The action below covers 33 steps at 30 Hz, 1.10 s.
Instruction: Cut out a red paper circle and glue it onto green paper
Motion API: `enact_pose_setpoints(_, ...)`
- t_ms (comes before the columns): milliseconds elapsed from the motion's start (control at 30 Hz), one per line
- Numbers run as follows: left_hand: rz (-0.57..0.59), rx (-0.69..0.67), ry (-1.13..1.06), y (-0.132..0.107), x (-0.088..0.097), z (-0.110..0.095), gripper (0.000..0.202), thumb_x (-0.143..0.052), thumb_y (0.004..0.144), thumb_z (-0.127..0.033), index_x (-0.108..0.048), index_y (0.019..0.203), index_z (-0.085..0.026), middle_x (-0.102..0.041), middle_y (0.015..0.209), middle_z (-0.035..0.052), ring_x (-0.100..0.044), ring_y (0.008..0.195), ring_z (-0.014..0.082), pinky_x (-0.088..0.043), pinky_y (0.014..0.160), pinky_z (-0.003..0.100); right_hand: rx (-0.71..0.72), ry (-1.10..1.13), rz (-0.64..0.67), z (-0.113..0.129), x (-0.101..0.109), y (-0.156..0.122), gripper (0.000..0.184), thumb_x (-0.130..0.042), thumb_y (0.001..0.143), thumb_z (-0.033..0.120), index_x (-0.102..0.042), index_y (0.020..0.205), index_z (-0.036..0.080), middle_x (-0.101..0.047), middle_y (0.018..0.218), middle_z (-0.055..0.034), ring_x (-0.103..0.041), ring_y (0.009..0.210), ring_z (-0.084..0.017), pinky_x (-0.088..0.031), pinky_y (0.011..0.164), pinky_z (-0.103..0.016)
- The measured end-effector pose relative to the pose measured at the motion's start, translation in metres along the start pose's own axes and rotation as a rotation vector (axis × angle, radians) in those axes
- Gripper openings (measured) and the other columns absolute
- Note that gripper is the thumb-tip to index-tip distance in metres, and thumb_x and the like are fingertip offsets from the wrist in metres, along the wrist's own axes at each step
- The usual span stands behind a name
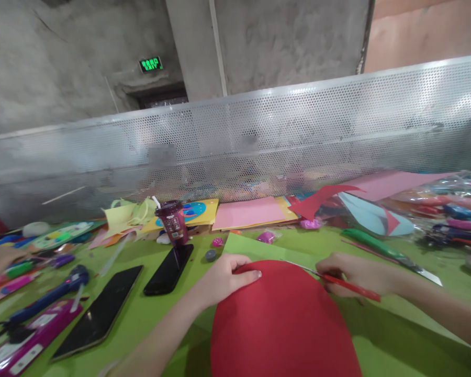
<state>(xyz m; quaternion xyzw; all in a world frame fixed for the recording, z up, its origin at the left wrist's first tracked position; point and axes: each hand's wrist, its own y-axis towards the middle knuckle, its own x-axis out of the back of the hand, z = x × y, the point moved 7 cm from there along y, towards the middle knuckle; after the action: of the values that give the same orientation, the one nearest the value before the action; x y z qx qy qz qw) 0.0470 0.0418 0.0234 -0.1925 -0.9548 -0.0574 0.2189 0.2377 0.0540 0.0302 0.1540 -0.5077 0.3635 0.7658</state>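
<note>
A large red sheet of paper [280, 324] with a curved outline stands tilted up at the front of the table. My left hand [235, 275] pinches its upper left edge between thumb and fingers. At the sheet's upper right, my right hand [347, 272] is closed around red-handled scissors [353, 288]. Their blades point left and lie close to the paper's top edge; I cannot tell whether they touch it. A light green sheet [245, 247] lies flat behind the red one. Right of my right hand is a green-handled knife [377, 243] with its blade showing.
At left lie two phones [102, 311], a blue glue gun [51, 298] and a purple power strip [35, 335]. A lidded cup with a straw [175, 222] stands behind them. Coloured paper [249, 212] lines the perforated metal screen [259, 141]. A blurred arm [0, 260] shows at the left edge.
</note>
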Motion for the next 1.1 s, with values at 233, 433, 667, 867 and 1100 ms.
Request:
enact_pose_setpoints(233, -0.013, -0.003, 0.028, 0.0008, 0.0014, 0.0009, 0.027, -0.053, 0.071, -0.042, -0.055, 0.064, -0.016, -0.051, 0.062, -0.0016, -0.045, 0.057, 0.0120, -0.032, 0.051, 0.022, 0.045, -0.045, 0.015, -0.0022, -0.0024, 0.0018, 0.011, -0.039, 0.067, 0.017, -0.033, 0.057, 0.019, -0.034, 0.052, 0.0056, -0.031, 0.047, -0.007, -0.023, 0.043, -0.018)
enact_pose_setpoints(433, -0.002, 0.000, 0.021, 0.0000, 0.0008, 0.0004, 0.026, -0.053, 0.071, -0.042, -0.056, 0.066, -0.016, -0.053, 0.063, -0.0011, -0.047, 0.059, 0.0125, -0.032, 0.052, 0.022, 0.023, -0.063, 0.028, -0.0034, -0.0027, 0.0028, 0.011, -0.039, 0.066, 0.017, -0.033, 0.056, 0.019, -0.036, 0.052, 0.0056, -0.031, 0.048, -0.007, -0.024, 0.043, -0.018)
enact_pose_setpoints(667, -0.004, 0.015, -0.001, -0.0010, 0.0007, 0.0012, 0.027, -0.053, 0.070, -0.043, -0.057, 0.066, -0.016, -0.056, 0.064, 0.0001, -0.049, 0.059, 0.0140, -0.033, 0.052, 0.023, 0.031, -0.044, 0.023, -0.0053, -0.0038, 0.0014, 0.011, -0.038, 0.066, 0.015, -0.033, 0.057, 0.019, -0.035, 0.053, 0.0055, -0.030, 0.048, -0.007, -0.024, 0.043, -0.018)
enact_pose_setpoints(867, -0.010, 0.009, 0.019, -0.0006, 0.0003, -0.0001, 0.028, -0.052, 0.070, -0.044, -0.058, 0.066, -0.017, -0.058, 0.065, 0.0006, -0.051, 0.060, 0.0153, -0.033, 0.053, 0.024, 0.035, -0.028, 0.012, 0.0015, -0.0014, 0.0001, 0.013, -0.039, 0.065, 0.013, -0.032, 0.055, 0.019, -0.033, 0.050, 0.0056, -0.029, 0.046, -0.007, -0.022, 0.041, -0.019)
enact_pose_setpoints(1100, -0.006, -0.007, 0.029, -0.0010, 0.0011, -0.0005, 0.027, -0.052, 0.071, -0.043, -0.057, 0.066, -0.017, -0.056, 0.064, -0.0006, -0.049, 0.059, 0.0144, -0.032, 0.052, 0.023, 0.012, 0.005, 0.009, 0.0031, 0.0002, -0.0010, 0.014, -0.037, 0.063, 0.010, -0.032, 0.054, 0.019, -0.033, 0.049, 0.0057, -0.030, 0.044, -0.006, -0.021, 0.040, -0.019)
